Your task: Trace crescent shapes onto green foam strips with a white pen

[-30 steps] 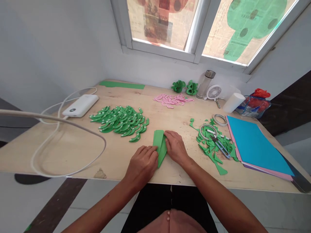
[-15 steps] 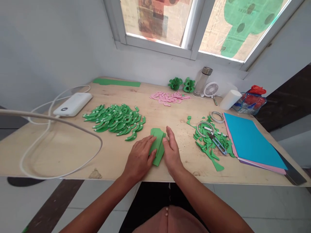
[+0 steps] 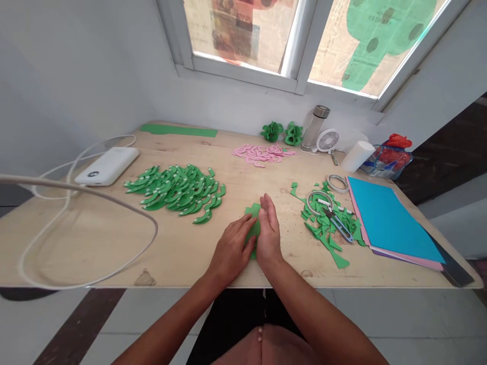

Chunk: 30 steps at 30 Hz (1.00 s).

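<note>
Both hands meet over a folded green paper (image 3: 253, 223) lying flat near the front edge of the pale plywood table (image 3: 114, 243), and from my station I see most of it covered. The left hand (image 3: 231, 249) lies palm down on it with fingers stretched out, pressing, not gripping. The right hand (image 3: 268, 232) stands on its edge against the paper's right side, fingers straight and together, closed round nothing. To the left lies a heap of green crescent cut-outs (image 3: 175, 191), and beyond it a white power bank (image 3: 107, 166) with a white cable (image 3: 153, 227) looping over the wood. To the right sit green scraps (image 3: 323, 230) with snips (image 3: 340, 225) on them, then blue paper sheets (image 3: 391, 218). Pink cut-outs (image 3: 262, 152) lie toward the back. The table stands against a white wall under a window (image 3: 243, 30) pasted over with paper
</note>
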Each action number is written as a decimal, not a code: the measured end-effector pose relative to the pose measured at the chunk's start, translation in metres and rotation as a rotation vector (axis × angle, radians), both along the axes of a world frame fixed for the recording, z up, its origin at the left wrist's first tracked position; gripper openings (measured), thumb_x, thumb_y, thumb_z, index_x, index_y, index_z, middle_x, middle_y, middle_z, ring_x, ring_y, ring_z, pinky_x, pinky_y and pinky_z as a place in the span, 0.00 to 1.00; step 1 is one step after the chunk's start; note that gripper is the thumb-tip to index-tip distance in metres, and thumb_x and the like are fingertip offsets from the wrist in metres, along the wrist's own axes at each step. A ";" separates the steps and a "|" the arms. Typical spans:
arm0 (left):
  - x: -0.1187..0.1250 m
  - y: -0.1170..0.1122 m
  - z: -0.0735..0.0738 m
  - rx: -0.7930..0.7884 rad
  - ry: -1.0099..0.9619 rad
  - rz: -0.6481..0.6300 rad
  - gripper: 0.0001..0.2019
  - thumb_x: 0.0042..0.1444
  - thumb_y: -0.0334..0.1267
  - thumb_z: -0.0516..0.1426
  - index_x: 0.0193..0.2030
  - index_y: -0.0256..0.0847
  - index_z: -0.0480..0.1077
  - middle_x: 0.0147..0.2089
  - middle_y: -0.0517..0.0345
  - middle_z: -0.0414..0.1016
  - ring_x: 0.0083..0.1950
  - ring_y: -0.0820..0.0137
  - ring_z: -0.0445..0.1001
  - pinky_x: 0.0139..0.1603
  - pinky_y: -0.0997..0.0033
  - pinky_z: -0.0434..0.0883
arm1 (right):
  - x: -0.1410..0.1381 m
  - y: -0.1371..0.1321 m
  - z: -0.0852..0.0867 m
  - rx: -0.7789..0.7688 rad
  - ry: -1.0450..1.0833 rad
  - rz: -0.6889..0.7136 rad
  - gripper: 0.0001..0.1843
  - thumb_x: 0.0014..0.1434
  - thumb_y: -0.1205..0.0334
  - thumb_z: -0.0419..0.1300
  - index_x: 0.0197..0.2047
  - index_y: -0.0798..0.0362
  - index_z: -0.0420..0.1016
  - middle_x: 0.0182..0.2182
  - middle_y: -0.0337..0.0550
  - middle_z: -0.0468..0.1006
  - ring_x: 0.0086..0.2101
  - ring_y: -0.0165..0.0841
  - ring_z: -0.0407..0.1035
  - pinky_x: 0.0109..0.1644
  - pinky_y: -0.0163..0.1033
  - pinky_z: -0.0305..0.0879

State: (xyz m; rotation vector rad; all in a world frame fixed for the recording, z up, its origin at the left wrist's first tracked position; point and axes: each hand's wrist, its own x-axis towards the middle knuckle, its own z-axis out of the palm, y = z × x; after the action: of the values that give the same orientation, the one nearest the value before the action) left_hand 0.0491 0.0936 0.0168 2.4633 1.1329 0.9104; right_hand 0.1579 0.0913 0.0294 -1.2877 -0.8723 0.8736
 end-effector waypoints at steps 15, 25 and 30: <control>0.006 0.009 -0.004 -0.023 0.202 0.070 0.25 0.67 0.38 0.43 0.69 0.35 0.59 0.63 0.38 0.71 0.67 0.51 0.66 0.67 0.36 0.58 | -0.002 0.009 0.005 0.036 -0.035 0.028 0.30 0.68 0.49 0.47 0.69 0.52 0.61 0.69 0.46 0.62 0.68 0.34 0.55 0.72 0.48 0.51; -0.010 -0.002 -0.002 -0.053 0.146 0.084 0.27 0.67 0.43 0.48 0.70 0.36 0.56 0.65 0.40 0.69 0.69 0.50 0.63 0.66 0.39 0.60 | 0.018 0.000 0.002 0.059 0.060 0.040 0.32 0.67 0.41 0.50 0.68 0.49 0.63 0.69 0.45 0.63 0.67 0.37 0.57 0.73 0.51 0.50; -0.005 -0.009 -0.001 -0.084 0.115 0.053 0.29 0.64 0.40 0.50 0.71 0.37 0.54 0.65 0.41 0.70 0.69 0.51 0.64 0.67 0.40 0.59 | 0.014 0.013 0.007 0.032 0.041 0.083 0.31 0.67 0.42 0.51 0.65 0.51 0.67 0.67 0.46 0.65 0.67 0.37 0.57 0.73 0.51 0.48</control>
State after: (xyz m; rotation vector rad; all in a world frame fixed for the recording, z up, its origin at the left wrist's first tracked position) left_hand 0.0445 0.0841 0.0159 2.4551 1.2526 0.7271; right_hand 0.1719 0.1048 0.0365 -1.2095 -0.9089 0.9442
